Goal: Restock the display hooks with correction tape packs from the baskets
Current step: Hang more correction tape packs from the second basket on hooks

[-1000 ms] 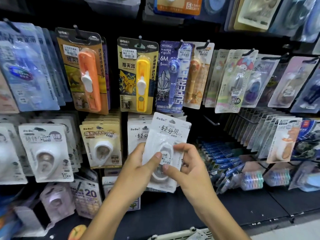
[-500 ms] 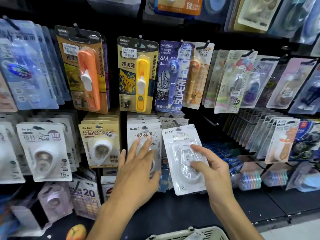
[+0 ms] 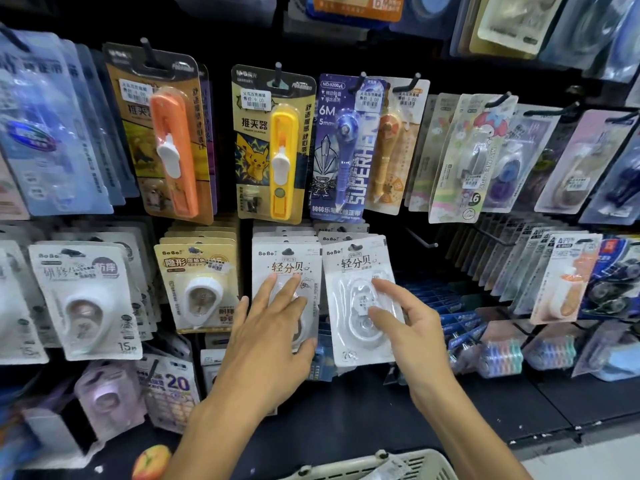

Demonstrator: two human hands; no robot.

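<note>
Pack hangs upright, long axis vertical, in my right hand's pinch; my left hand lies flat, fingers straight, on the neighbouring stack.

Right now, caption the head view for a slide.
Left hand steadies hung packs while right hand hangs a white correction tape pack.
</note>
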